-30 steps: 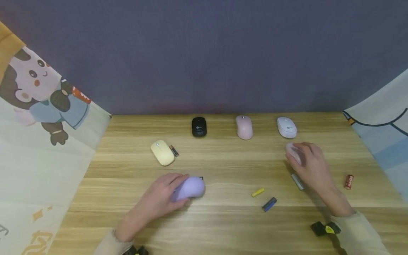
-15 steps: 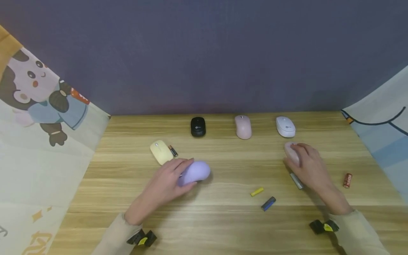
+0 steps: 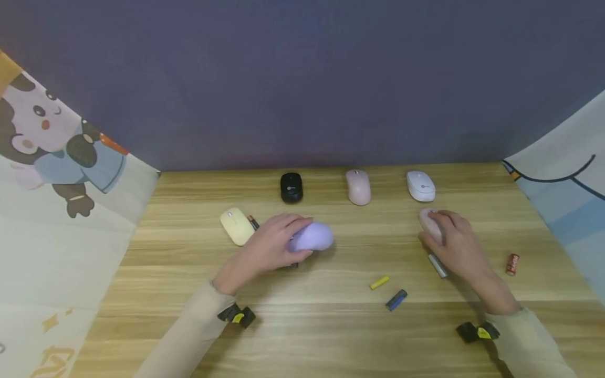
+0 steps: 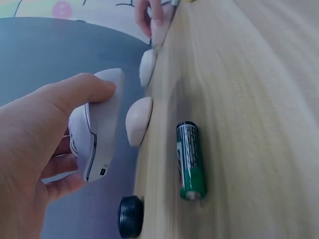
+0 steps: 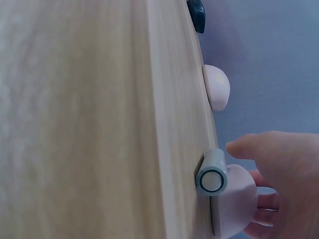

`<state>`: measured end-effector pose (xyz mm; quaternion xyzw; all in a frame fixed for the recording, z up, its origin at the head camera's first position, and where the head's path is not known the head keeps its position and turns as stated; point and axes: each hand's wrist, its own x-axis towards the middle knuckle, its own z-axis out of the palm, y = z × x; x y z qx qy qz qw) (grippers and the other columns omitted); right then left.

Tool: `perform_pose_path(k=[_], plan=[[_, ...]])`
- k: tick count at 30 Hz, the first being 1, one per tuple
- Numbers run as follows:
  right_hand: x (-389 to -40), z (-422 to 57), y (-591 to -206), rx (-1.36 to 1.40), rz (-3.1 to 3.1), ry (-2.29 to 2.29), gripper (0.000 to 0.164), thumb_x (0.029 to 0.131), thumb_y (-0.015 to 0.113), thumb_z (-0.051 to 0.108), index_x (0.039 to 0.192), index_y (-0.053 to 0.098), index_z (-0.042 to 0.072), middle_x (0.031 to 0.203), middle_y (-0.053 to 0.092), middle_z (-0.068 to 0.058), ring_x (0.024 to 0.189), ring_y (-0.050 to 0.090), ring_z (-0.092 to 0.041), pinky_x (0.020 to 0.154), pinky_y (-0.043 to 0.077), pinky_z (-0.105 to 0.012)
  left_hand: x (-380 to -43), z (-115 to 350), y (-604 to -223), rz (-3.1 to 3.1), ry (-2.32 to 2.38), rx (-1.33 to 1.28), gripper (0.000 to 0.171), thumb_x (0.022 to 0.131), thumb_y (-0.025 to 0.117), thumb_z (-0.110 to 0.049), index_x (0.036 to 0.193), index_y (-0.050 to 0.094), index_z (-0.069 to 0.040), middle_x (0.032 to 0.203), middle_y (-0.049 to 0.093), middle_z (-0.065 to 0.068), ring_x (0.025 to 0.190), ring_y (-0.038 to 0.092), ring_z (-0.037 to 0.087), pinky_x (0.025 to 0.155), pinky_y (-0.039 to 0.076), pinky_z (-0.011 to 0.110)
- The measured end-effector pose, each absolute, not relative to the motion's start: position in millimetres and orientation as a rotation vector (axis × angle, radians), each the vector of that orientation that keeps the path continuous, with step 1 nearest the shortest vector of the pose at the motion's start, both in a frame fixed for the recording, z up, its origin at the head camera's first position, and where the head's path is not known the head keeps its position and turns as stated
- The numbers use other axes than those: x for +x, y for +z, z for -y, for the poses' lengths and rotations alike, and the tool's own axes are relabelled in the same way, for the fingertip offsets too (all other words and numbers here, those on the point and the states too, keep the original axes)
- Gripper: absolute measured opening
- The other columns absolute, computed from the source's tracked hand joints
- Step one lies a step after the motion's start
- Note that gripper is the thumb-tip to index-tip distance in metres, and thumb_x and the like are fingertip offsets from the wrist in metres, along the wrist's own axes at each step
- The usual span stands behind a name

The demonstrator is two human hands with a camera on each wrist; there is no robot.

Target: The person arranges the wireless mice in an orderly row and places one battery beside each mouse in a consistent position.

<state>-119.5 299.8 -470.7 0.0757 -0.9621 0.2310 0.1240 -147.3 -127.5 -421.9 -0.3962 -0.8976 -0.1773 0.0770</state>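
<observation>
My left hand (image 3: 271, 241) grips a lavender computer mouse (image 3: 317, 236) between thumb and fingers, raised over the table. In the left wrist view the side and flat underside of this lavender mouse (image 4: 105, 127) show, the thumb pressed on its edge. A green battery (image 4: 189, 162) lies on the wood below it. My right hand (image 3: 456, 244) holds a pale pink mouse (image 3: 429, 224) low on the table, fingers over its top and far side, thumb at its left. Close to the thumb lies a grey battery (image 3: 437, 266); the same grey battery (image 5: 213, 172) overlaps the mouse in the right wrist view.
A black mouse (image 3: 291, 188), a pink mouse (image 3: 358, 188) and a white mouse (image 3: 420, 186) line the table's back edge. The yellow mouse (image 3: 236, 227) sits left beside a dark battery (image 3: 253, 222). Yellow (image 3: 379, 283), blue (image 3: 396, 300) and red batteries (image 3: 512, 264) lie nearer the front.
My left hand has carried the lavender mouse up and to the right, uncovering the battery beneath. Under my right hand the pale pink mouse has gone from tilted to flatter on the table.
</observation>
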Motion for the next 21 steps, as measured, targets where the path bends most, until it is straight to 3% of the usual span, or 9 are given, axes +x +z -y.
perform_pose_path(k=[21], plan=[[-120.6,-300.7,-469.2,0.234,2.817,0.675,0.053,0.094,0.075,0.019,0.135,0.055,-0.007,0.138,0.049,-0.038,0.122,0.046,-0.058,0.090,0.045,-0.074,-191.6,52.4,-423.1,2.907,-0.328,-1.451,0.065,0.084,0.084,-0.028,0.141,0.061,-0.009,0.136,0.065,0.008,0.124,0.062,0.023,0.113,0.049,0.036]])
